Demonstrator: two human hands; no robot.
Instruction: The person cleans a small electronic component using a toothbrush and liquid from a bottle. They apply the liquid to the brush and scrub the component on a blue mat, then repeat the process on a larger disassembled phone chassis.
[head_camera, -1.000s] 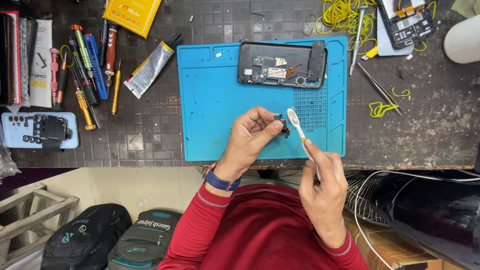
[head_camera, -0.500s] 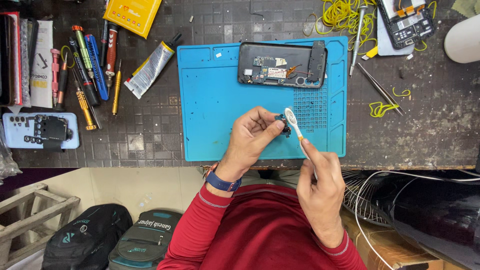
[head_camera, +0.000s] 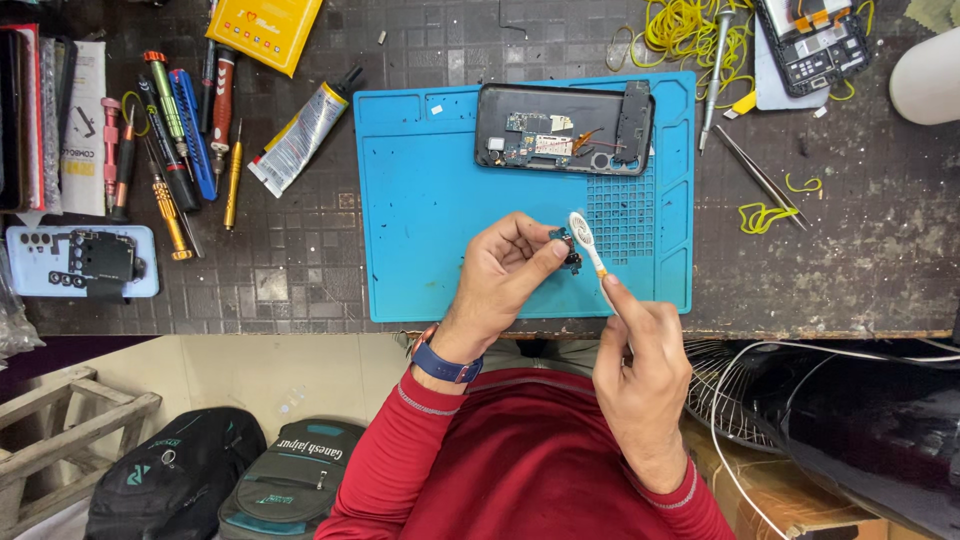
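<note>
My left hand (head_camera: 500, 285) pinches a small dark circuit part (head_camera: 567, 250) between thumb and fingers, just above the near edge of the blue work mat (head_camera: 430, 230). In my right hand (head_camera: 640, 370) is a white toothbrush (head_camera: 588, 245), its head resting against that part. An opened phone (head_camera: 565, 128) with its back off lies at the far side of the mat, its board and cables exposed.
Screwdrivers (head_camera: 180, 150), a glue tube (head_camera: 300, 135) and a yellow box (head_camera: 265, 30) lie at the left. Tweezers (head_camera: 760, 175), yellow wire scraps (head_camera: 690, 25) and another opened phone (head_camera: 815, 40) are at the right. A phone back cover (head_camera: 85, 262) sits near the left edge. Bags (head_camera: 230, 480) are below the bench.
The toothbrush head has shifted slightly against the small part; both hands stay in the same place.
</note>
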